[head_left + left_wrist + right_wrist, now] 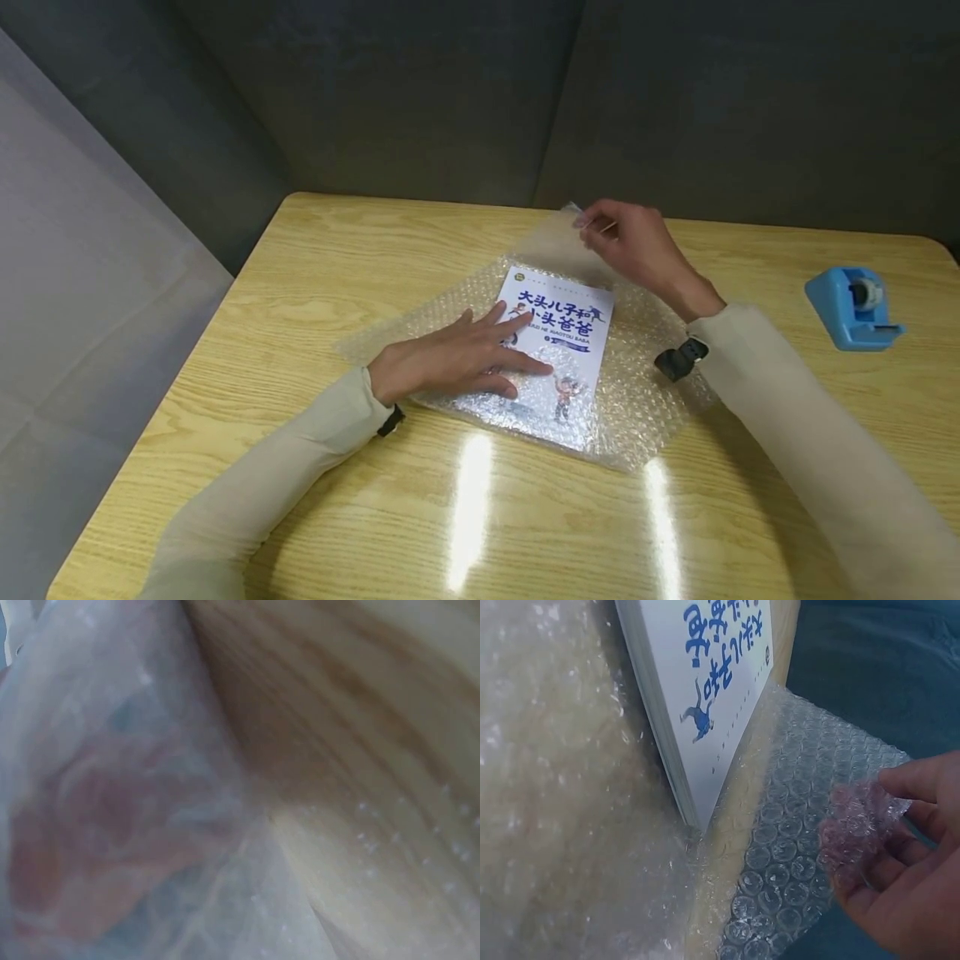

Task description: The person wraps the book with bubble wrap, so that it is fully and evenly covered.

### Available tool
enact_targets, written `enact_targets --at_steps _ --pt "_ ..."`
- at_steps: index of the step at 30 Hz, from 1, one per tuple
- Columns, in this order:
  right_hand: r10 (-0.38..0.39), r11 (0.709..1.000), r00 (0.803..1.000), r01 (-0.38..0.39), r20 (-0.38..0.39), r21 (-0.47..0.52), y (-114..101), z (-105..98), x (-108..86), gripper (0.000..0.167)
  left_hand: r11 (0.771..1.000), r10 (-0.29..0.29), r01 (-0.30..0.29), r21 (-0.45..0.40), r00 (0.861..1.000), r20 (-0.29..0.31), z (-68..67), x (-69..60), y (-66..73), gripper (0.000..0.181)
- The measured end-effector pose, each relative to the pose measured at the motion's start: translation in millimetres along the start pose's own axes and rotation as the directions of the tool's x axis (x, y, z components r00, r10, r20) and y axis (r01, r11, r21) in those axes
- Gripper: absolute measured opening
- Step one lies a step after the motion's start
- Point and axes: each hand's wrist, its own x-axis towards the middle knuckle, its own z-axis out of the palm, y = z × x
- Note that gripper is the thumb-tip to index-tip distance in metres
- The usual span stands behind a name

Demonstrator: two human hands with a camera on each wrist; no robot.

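A white book (547, 333) with blue lettering lies on a sheet of bubble wrap (645, 400), whose near part covers the book's lower portion. My left hand (468, 354) rests on the book with fingers spread. At the far side my right hand (630, 242) pinches a raised corner of the wrap between thumb and fingers. In the right wrist view the right hand (915, 855) holds that corner beside the book's end (727, 690). The left wrist view is blurred, with clear plastic (127, 795) close to the lens.
A blue tape dispenser (858, 312) stands on the wooden table (337, 517) at the right. Dark panels (412, 100) rise behind the table's far edge, and a grey surface (82, 250) is at the left.
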Motion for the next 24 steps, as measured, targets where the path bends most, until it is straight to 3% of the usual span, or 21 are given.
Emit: enact_targets --at_steps 13,19,24 --pt "-0.044 0.999 0.998 0.045 0.041 -0.024 -12.0 3.9 -17.8 0.018 1.0 -0.018 0.018 -0.003 1.0 0.002 1.2 1.7 0.1 0.05" --pt "-0.029 0.998 0.995 0.034 0.1 -0.047 -18.3 5.6 -26.3 0.017 0.999 -0.027 0.028 -0.017 1.0 0.008 0.6 2.0 0.7 0.05" --pt "-0.062 0.996 0.987 0.07 0.149 -0.048 -19.6 6.9 -32.0 0.016 1.0 -0.025 0.025 -0.013 1.0 0.003 0.7 2.1 0.1 0.05"
